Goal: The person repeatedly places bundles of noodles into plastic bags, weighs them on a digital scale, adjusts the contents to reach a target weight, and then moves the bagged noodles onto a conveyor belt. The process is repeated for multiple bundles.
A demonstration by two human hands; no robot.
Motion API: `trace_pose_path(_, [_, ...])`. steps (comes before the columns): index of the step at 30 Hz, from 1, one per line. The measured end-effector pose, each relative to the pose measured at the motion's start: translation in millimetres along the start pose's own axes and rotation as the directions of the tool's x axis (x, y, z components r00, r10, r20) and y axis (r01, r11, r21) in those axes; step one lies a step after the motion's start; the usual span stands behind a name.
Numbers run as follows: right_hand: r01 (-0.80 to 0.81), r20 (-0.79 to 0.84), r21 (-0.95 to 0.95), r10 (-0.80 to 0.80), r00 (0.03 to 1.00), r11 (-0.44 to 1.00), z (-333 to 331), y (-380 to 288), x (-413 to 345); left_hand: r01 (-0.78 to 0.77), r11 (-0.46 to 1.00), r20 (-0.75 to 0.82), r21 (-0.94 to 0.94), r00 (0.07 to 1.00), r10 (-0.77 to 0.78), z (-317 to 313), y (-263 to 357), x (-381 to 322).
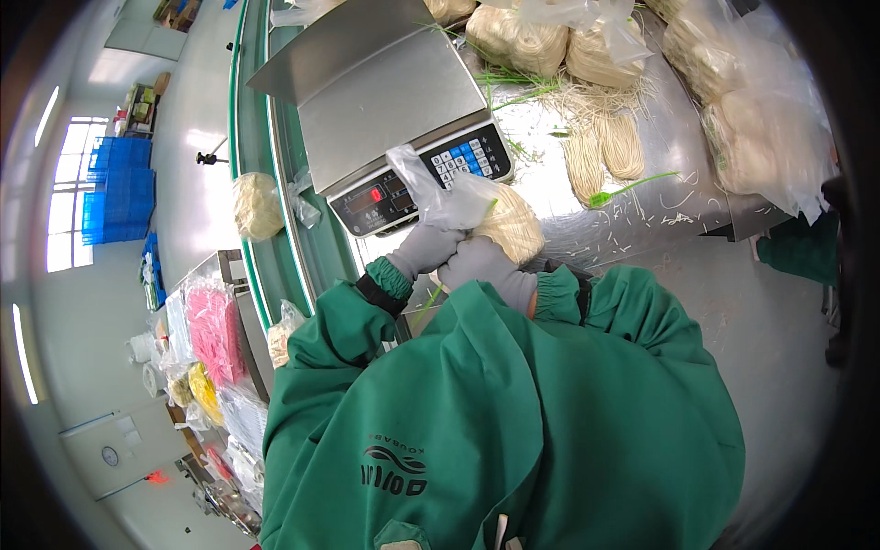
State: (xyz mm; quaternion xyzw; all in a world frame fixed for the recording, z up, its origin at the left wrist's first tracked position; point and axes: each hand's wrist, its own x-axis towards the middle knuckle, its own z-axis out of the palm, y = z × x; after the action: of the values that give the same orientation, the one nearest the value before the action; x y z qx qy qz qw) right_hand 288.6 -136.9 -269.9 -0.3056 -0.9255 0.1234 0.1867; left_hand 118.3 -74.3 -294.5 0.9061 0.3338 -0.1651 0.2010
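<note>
A clear plastic bag packed with pale noodle-like strands is in front of my chest, its loose top sticking up toward the scale. In grey gloves, my left hand and my right hand meet at the gathered neck of this bag and grip it. The fingertips are partly hidden. Just beyond my left hand is an electronic scale with a bare steel pan and a lit red digit. To the right, two loose bundles of strands lie on the steel table, with a green tie at their near end.
Filled bags stand at the table's far side, and more bags lie at the right. Scraps and green ties litter the steel. Left of the scale runs a green conveyor belt, with a filled bag at its edge. A green sleeve shows at far right.
</note>
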Motion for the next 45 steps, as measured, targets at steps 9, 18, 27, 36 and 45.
trace_pose_path(9, [-0.264, 0.409, 0.904, 0.496, 0.766, -0.338, 0.2, 14.9, -22.4, 0.095, 0.995, 0.016, 0.032, 0.995, -0.095, 20.1, -1.3, -2.7])
trace_pose_path(18, [-0.481, 0.385, 0.866, 0.434, 0.815, 0.136, -7.4, 32.4, -19.8, -0.163, 0.965, -0.609, -0.204, 0.793, 0.005, 55.9, -11.8, 10.8])
trace_pose_path(27, [-0.506, 0.493, 0.854, 0.5, 0.712, -0.121, -21.0, 29.8, -8.8, -0.176, 0.918, -0.558, -0.356, 0.828, -0.058, 49.3, -6.3, 7.5])
trace_pose_path(36, [-0.684, 0.55, 0.727, 0.546, 0.631, 0.059, -27.1, 34.8, -9.2, -0.366, 0.747, -0.714, -0.555, 0.67, -0.202, 34.6, 21.3, 22.5])
trace_pose_path(45, [-0.707, 0.527, 0.7, 0.596, 0.606, 0.101, -29.7, 85.2, -13.2, -0.601, 0.352, -0.688, -0.717, 0.692, -0.219, 44.8, 24.0, 36.7])
